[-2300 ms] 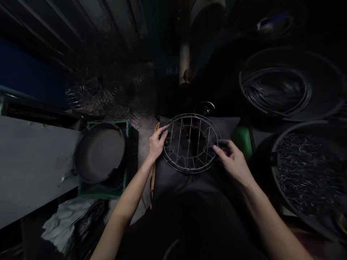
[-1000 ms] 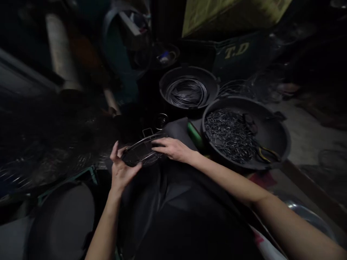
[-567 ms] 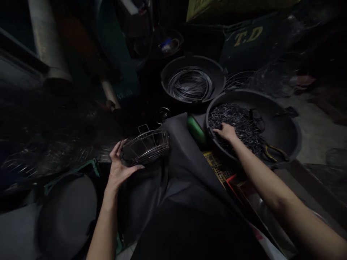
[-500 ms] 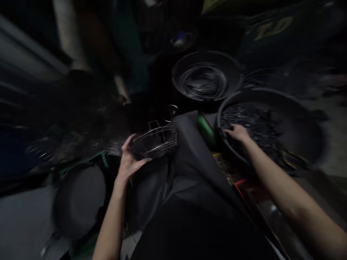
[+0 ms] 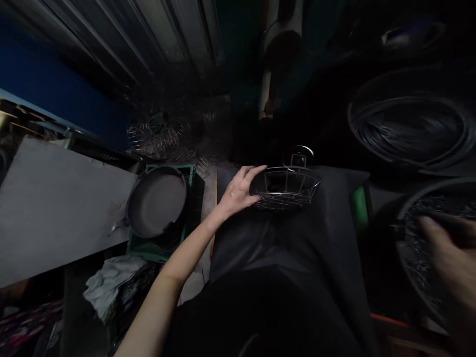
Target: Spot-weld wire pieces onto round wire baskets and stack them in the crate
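Wire basket (image 5: 286, 195) sits just right of the left hand (image 5: 238, 191), its side gripped between thumb and fingers — a firm, unsqueezing hold should spare thin wires. Blurred right hand (image 5: 451, 255) is at the basin (image 5: 403, 250) — whether grasping anything, I cannot tell.

dim overall; upper right near black; right hand (image 5: 455, 263) blurred; faint glints along wire basket (image 5: 285, 194)

Left hand (image 5: 238, 191) holds wire basket (image 5: 284, 201) by left side, over dark lap (image 5: 260, 243). Right hand (image 5: 453, 258), blurry, at big bowl (image 5: 404, 258) of metal bits (image 5: 435, 203). Round pan (image 5: 158, 203) on green crate (image 5: 147, 251).
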`<control>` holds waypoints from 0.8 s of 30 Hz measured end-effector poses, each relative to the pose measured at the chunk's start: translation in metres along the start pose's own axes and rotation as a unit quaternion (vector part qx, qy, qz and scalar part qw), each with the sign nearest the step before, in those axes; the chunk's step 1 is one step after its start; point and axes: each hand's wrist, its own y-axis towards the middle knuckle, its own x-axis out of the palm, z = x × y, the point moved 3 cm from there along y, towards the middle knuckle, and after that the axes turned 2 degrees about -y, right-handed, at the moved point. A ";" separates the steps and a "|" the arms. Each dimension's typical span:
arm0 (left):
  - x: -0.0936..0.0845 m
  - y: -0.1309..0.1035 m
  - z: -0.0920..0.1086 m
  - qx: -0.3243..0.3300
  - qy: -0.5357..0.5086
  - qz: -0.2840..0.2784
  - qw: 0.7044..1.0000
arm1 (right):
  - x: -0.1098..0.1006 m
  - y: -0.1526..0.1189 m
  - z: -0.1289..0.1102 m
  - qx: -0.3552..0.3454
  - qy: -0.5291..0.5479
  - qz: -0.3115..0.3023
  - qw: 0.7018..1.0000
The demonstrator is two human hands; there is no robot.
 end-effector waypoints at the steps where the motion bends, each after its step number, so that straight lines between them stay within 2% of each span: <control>1: 0.000 0.001 0.001 -0.002 0.001 0.000 1.000 | 0.013 -0.006 -0.011 0.014 -0.026 0.001 1.000; 3: 0.000 0.003 0.003 -0.008 0.003 -0.006 1.000 | 0.042 -0.012 -0.026 0.014 -0.055 -0.053 0.997; 5: -0.001 0.004 0.004 -0.017 0.001 -0.022 1.000 | 0.062 -0.015 -0.038 0.018 -0.034 -0.096 0.995; 7: -0.004 0.006 0.006 -0.027 -0.006 -0.033 0.999 | 0.068 -0.015 -0.057 0.037 0.019 -0.095 0.995; 9: -0.008 0.008 0.009 -0.036 -0.005 -0.030 0.999 | 0.068 -0.012 -0.089 0.036 0.074 -0.103 0.991; 12: -0.013 0.012 0.016 -0.043 0.032 -0.010 0.999 | 0.080 -0.003 -0.142 0.010 0.135 -0.181 0.974; 15: -0.017 0.018 0.023 -0.041 0.100 0.011 0.994 | 0.107 0.011 -0.173 0.007 0.196 -0.230 0.953; 19: -0.022 0.027 0.024 -0.038 0.168 0.029 0.985 | 0.138 0.024 -0.184 -0.042 0.182 -0.187 0.964; 24: -0.030 0.038 0.011 -0.033 0.173 0.069 0.982 | 0.152 0.022 -0.190 -0.145 0.117 -0.093 0.978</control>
